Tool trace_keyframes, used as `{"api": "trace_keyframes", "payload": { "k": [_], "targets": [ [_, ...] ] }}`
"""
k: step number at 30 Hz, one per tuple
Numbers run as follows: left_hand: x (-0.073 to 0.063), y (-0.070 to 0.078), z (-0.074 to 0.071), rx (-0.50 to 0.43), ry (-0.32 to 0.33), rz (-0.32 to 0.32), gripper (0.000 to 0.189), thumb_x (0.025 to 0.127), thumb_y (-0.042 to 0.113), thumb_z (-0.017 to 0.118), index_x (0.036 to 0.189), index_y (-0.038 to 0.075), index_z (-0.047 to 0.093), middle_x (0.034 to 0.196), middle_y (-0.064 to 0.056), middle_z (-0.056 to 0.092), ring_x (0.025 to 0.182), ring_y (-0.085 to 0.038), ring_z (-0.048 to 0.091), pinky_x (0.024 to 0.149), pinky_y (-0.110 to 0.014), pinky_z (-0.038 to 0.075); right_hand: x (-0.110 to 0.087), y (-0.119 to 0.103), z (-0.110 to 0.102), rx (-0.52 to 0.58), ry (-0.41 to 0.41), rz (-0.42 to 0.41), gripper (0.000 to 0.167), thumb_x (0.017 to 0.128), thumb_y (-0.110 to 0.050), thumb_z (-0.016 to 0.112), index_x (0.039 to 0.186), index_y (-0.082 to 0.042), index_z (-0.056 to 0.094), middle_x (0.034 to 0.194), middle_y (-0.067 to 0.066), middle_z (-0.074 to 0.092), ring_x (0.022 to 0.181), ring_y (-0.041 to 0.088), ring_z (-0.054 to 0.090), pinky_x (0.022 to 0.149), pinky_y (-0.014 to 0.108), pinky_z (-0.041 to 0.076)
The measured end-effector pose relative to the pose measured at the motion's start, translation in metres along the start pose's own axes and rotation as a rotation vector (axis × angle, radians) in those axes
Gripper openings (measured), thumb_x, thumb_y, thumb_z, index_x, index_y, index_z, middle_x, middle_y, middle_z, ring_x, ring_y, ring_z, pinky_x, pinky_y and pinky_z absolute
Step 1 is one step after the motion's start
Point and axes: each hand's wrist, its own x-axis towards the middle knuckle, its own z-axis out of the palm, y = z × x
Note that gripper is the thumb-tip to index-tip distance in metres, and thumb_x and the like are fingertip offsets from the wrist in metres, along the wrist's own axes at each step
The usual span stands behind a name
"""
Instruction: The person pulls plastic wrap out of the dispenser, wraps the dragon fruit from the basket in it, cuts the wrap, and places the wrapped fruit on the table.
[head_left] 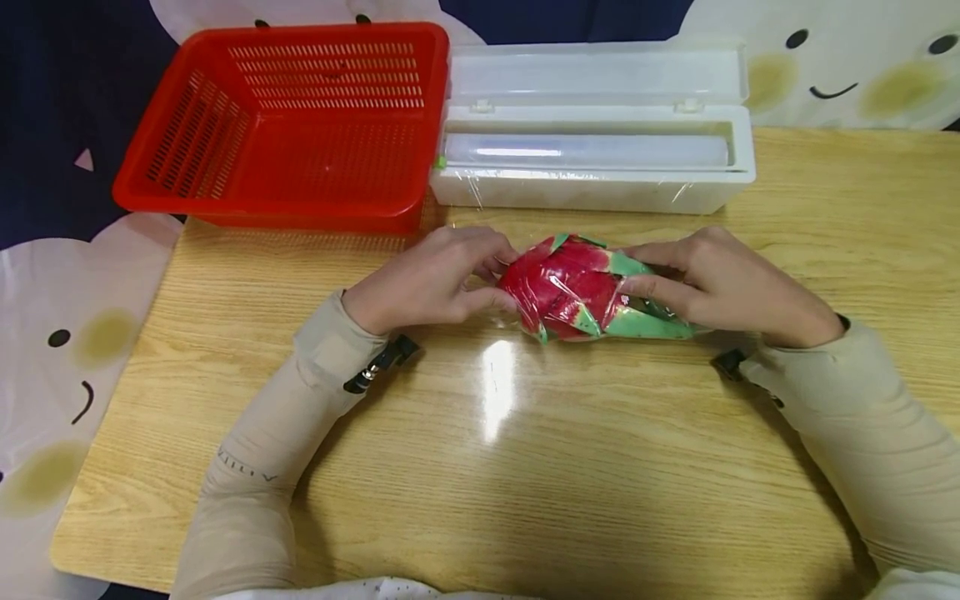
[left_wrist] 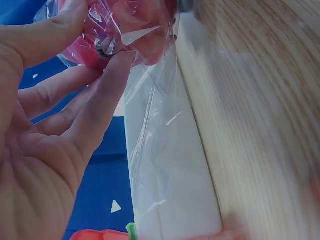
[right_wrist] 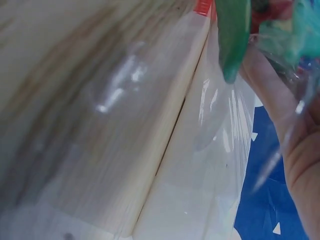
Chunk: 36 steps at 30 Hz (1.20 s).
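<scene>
Between my two hands is a red dragon fruit with green-tipped scales, covered in clear plastic wrap. My left hand grips its rounded left end, thumb in front and fingers behind. At the green, leafy right end, my right hand holds the fruit with its thumb on the near side. The left wrist view shows the wrapped fruit in the fingertips, with plastic film stretching from it toward the white box. Green scale tips and loose film show beside the right hand in the right wrist view.
A white wrap dispenser with its lid raised stands behind the fruit, a roll of film inside. Left of it, a red plastic basket sits at the table's back left corner. The wooden table extends toward me.
</scene>
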Motion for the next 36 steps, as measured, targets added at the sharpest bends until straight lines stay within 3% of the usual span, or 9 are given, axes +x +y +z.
{"api": "trace_keyframes", "payload": {
  "k": [10,20,31,36],
  "targets": [
    [-0.0020,0.0017,-0.0009,0.010,-0.017,0.009,0.044,0.090,0.036,0.080,0.120,0.005,0.070,0.114,-0.006,0.076,0.096,-0.015,0.071,0.089,-0.027,0.060,0.0002,-0.0013,-0.0006,0.052,-0.025,0.073,0.034,0.096,-0.021,0.074,0.128,-0.010,0.072,0.070,-0.012,0.061,0.049,-0.003,0.039,0.046,0.019,0.031],
    [-0.0023,0.0017,-0.0004,0.018,-0.030,0.040,0.041,0.091,0.036,0.080,0.116,0.005,0.071,0.106,-0.005,0.075,0.088,-0.014,0.068,0.083,-0.026,0.059,0.0007,-0.0015,-0.0001,0.057,-0.051,0.065,0.024,0.099,-0.020,0.070,0.122,-0.017,0.075,0.076,-0.011,0.068,0.054,-0.002,0.049,0.050,0.017,0.039],
    [-0.0011,0.0046,0.0000,-0.069,-0.116,-0.055,0.058,0.077,0.034,0.093,0.119,0.003,0.067,0.116,-0.008,0.075,0.095,-0.015,0.077,0.085,-0.026,0.063,0.0017,-0.0047,-0.0002,0.096,-0.093,0.076,0.022,0.101,-0.020,0.068,0.120,-0.017,0.076,0.081,-0.014,0.070,0.057,-0.003,0.048,0.052,0.017,0.039],
    [-0.0005,0.0052,-0.0001,-0.071,-0.130,-0.056,0.054,0.079,0.030,0.092,0.117,0.002,0.067,0.115,-0.010,0.074,0.096,-0.017,0.077,0.084,-0.026,0.063,0.0023,-0.0079,-0.0010,0.105,-0.104,0.102,0.021,0.101,-0.021,0.067,0.120,-0.018,0.076,0.085,-0.014,0.072,0.060,-0.002,0.051,0.055,0.018,0.043]
  ]
}}
